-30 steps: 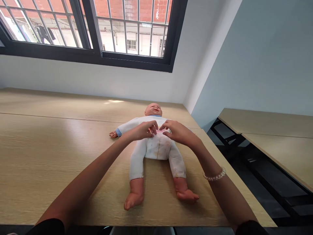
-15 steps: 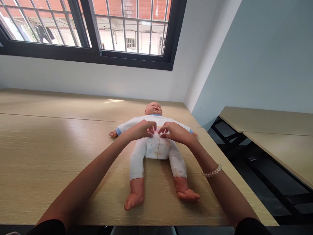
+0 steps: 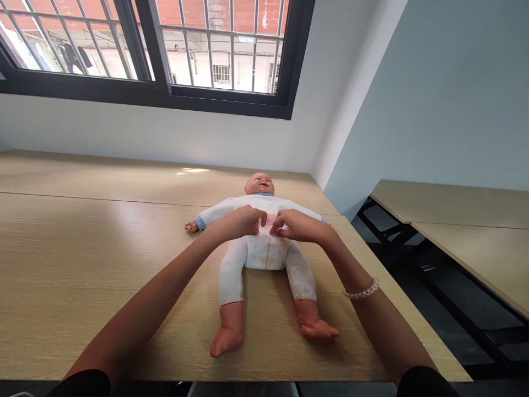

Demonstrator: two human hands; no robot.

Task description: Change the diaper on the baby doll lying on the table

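Note:
A baby doll (image 3: 264,251) in a white romper lies on its back on the wooden table (image 3: 82,264), head toward the window, bare feet toward me. Both my hands rest on its belly. My left hand (image 3: 243,221) has its fingers curled and pinching the romper's front. My right hand (image 3: 295,226), with a bead bracelet (image 3: 361,290) on the wrist, pinches the same cloth from the other side. The fingertips of the two hands nearly meet over a pink patch on the doll's chest.
The table runs to the white wall under a black-framed barred window (image 3: 165,49). Its right edge drops to a dark floor gap (image 3: 433,286), beyond which stands another wooden table (image 3: 463,215).
My hands have drawn closer together on the doll's belly and the fingers have closed into a pinch on the cloth. The doll has stayed in place.

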